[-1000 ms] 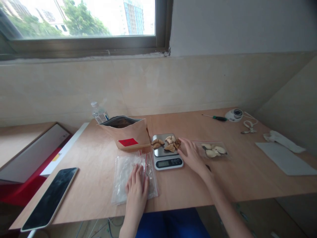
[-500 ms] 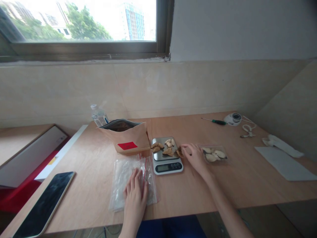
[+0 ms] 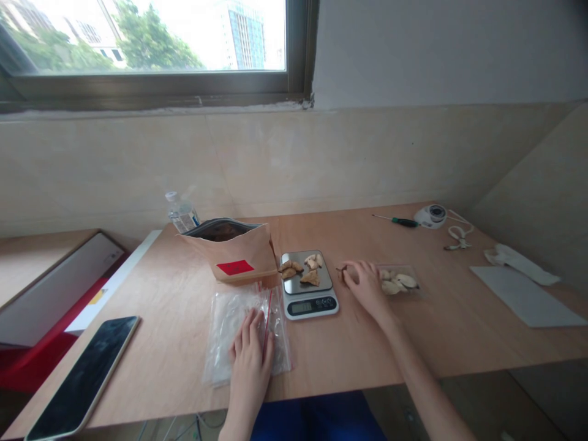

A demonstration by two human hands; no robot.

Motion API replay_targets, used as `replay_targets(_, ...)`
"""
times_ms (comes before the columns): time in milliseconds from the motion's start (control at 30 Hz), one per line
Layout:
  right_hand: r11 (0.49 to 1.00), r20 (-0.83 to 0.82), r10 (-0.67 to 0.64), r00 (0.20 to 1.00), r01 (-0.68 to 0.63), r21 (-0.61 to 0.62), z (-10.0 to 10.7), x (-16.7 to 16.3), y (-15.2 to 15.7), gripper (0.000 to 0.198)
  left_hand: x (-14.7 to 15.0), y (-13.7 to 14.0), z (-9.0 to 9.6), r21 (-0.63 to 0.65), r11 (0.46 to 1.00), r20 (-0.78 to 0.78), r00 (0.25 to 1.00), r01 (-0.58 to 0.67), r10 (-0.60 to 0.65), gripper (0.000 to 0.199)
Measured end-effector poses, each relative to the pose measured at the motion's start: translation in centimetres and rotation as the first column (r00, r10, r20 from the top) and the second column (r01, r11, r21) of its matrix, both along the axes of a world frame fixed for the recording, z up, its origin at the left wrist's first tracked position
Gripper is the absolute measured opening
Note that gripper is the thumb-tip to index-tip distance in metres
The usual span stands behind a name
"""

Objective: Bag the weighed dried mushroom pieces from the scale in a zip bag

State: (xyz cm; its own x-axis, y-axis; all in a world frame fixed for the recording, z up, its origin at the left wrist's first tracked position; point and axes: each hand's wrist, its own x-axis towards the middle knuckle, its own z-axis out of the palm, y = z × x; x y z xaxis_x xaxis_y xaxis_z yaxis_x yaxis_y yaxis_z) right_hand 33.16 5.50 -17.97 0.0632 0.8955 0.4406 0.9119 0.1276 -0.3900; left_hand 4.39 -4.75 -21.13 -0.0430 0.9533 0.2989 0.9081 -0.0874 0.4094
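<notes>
I see the right hand point(image 3: 369, 288) pinching the dried piece point(image 3: 340, 273) just right of the scale point(image 3: 323, 284), now off its edge; the left hand point(image 3: 252, 350) stays flat and unclenched on the plastic bags point(image 3: 221, 334).

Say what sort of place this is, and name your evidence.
Probably a small indoor workspace, judging by the window, the wooden table and the digital scale on it.

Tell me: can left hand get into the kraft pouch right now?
Likely yes: the left hand rests on the clear zip bags, just in front of the kraft pouch, whose top gapes open; only those flat bags lie between.
</notes>
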Motion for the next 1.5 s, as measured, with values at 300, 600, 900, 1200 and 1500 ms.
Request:
replay_targets(300, 0.995, 0.085, 0.099, 0.991, -0.100, 0.003, -0.2, 3.1, -3.0, 0.021, 0.1, -0.2, 0.1, 0.000, 1.000, -0.021, 1.000, -0.006, 0.006, 0.038)
replay_targets(600, 1.000, 0.259, 0.019, 0.966, -0.012, -0.028, -1.6, 2.6, -3.1, 0.017, 0.1, -0.1, 0.3, 0.011, 1.000, -0.028, 1.000, -0.004, 0.004, 0.039)
replay_targets(900, 0.999, 0.085, -0.036, 0.996, 0.033, 0.041, -0.9, 1.6, -3.3, 0.018, 0.2, -0.1, 0.6, 0.012, 1.000, -0.013, 1.000, -0.003, 0.003, 0.039)
replay_targets(1200, 0.998, -0.114, -0.068, 0.991, 0.069, 0.004, 0.8, -4.6, -0.9, 0.019, 0.2, -0.2, 0.7, -0.008, 1.000, 0.006, 1.000, 0.004, -0.004, 0.038)
replay_targets(1500, 0.990, -0.167, 0.134, 0.977, -0.138, -0.009, 0.4, -5.8, -1.0, 0.030, 0.3, -0.2, 0.8, -0.001, 1.000, 0.006, 1.000, -0.001, 0.001, 0.039)
